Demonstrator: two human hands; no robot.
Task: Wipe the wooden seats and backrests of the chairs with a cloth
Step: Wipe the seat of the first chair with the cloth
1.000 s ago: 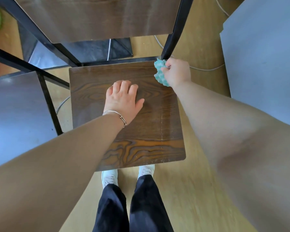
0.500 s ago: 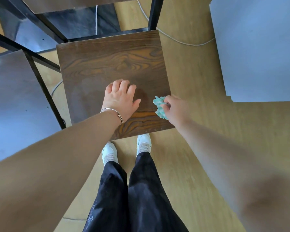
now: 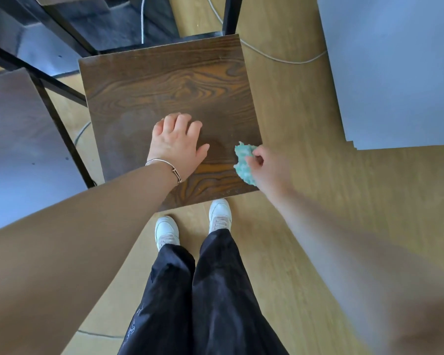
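A dark wooden chair seat [image 3: 164, 83] with bold grain lies straight below me. My left hand [image 3: 176, 147], a thin bracelet on its wrist, rests flat on the seat's middle with fingers spread. My right hand [image 3: 269, 167] grips a crumpled teal cloth [image 3: 245, 162] at the seat's near right corner, the cloth touching the wood. The chair's backrest is mostly out of frame at the top; only its black metal frame [image 3: 230, 14] shows.
A second chair seat [image 3: 18, 139] with black legs stands to the left. A grey tabletop [image 3: 395, 67] fills the upper right. A white cable [image 3: 274, 56] runs over the wooden floor. My white shoes [image 3: 219, 213] stand just before the seat.
My right hand has drawn the cloth from the seat's far right corner down the right side to the near right corner. The left hand stays flat on the seat.
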